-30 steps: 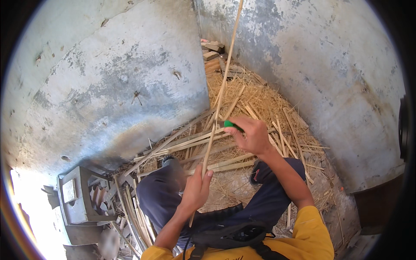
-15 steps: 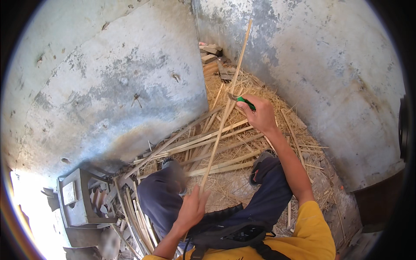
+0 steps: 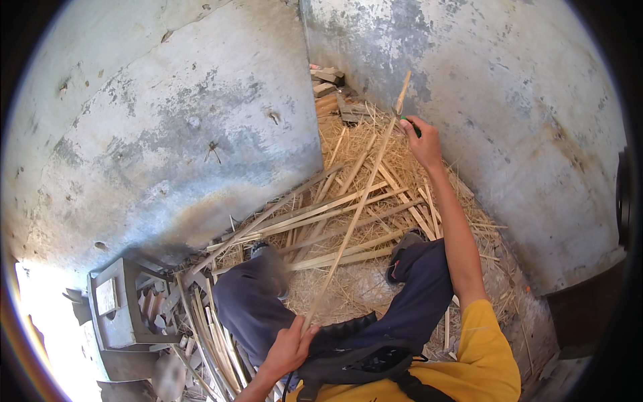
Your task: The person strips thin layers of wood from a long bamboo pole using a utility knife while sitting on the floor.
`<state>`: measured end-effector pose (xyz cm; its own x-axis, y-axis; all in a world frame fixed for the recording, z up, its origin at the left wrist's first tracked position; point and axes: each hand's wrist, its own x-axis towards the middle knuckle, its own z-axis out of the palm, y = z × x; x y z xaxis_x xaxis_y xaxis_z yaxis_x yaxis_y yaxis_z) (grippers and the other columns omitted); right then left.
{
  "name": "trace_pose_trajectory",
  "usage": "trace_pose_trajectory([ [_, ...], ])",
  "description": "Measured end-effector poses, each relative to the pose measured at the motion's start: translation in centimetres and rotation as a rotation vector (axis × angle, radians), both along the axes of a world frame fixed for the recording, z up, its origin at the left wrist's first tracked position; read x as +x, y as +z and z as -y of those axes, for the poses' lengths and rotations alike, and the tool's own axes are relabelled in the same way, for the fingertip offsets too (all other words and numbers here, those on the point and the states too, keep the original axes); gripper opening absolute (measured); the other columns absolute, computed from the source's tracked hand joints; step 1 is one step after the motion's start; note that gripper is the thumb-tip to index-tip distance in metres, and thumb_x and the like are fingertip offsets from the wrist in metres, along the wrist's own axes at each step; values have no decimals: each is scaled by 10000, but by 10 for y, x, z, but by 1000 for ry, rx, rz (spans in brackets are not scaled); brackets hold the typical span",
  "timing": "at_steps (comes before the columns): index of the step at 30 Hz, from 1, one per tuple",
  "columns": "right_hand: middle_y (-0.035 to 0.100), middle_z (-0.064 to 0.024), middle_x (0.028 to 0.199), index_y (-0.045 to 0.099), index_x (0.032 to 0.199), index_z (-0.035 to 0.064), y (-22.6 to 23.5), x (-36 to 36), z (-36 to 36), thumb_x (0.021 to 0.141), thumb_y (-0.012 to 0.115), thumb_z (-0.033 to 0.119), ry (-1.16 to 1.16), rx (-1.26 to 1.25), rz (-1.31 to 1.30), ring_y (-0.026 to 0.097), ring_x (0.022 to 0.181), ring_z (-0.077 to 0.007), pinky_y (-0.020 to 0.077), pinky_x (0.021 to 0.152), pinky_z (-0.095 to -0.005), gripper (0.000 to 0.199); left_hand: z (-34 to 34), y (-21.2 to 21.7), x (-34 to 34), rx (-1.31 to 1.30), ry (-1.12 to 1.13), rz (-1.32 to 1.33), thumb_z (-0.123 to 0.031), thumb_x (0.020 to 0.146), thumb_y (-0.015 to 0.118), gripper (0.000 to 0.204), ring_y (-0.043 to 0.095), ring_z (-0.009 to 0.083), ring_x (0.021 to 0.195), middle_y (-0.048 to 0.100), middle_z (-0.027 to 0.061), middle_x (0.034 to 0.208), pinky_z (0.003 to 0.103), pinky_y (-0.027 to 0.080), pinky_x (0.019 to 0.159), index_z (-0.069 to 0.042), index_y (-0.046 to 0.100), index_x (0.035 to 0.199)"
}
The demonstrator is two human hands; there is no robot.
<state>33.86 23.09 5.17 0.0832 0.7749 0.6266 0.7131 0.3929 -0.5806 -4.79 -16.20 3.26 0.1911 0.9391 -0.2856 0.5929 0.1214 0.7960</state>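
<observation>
Long, thin, pale wooden strip (image 3: 353,224) slants over yellow straw heap (image 3: 362,137). My left hand (image 3: 288,346) grips its end, nearside of heap; my right hand (image 3: 424,142) grips small green-handled tool (image 3: 404,118) at heap's far side.

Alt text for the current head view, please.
A person's left hand holds the near end of a long thin strip while the right hand holds a green-handled tool near its far end, above scattered straw and loose strips.

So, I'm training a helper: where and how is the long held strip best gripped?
Probably grip the strip by its near end, from the person's side, as the left hand does: it is slender and slants away past the green tool.
</observation>
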Motion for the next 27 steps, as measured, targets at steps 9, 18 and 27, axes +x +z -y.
trace_pose_trajectory([
  [9, 752, -115, 767, 821, 1149, 71, -3, 12, -8, 1069, 648, 476, -50, 12, -6, 667, 637, -236, 505, 637, -393, 448, 13, 3, -9, -20, -7, 34, -293, 1115, 599, 319, 592, 518, 671, 551, 238, 645, 509, 422, 587, -9, 496, 1011],
  [18, 423, 65, 708, 640, 1266, 27, 3, 21, 7, 1135, 530, 499, 492, -611, -968, 395, 542, -38, 335, 473, -227, 503, 7, -7, -17, -127, 33, 135, -288, 1135, 546, 302, 575, 222, 596, 586, 107, 656, 404, 440, 596, -16, 532, 1003],
  [27, 440, 65, 744, 613, 1203, 66, 5, 24, 21, 1126, 564, 480, -13, -261, -919, 397, 543, -42, 314, 456, -234, 425, -25, -2, 5, 210, 162, -56, -301, 1050, 699, 331, 689, 475, 715, 680, 244, 746, 513, 501, 622, -5, 549, 1059],
])
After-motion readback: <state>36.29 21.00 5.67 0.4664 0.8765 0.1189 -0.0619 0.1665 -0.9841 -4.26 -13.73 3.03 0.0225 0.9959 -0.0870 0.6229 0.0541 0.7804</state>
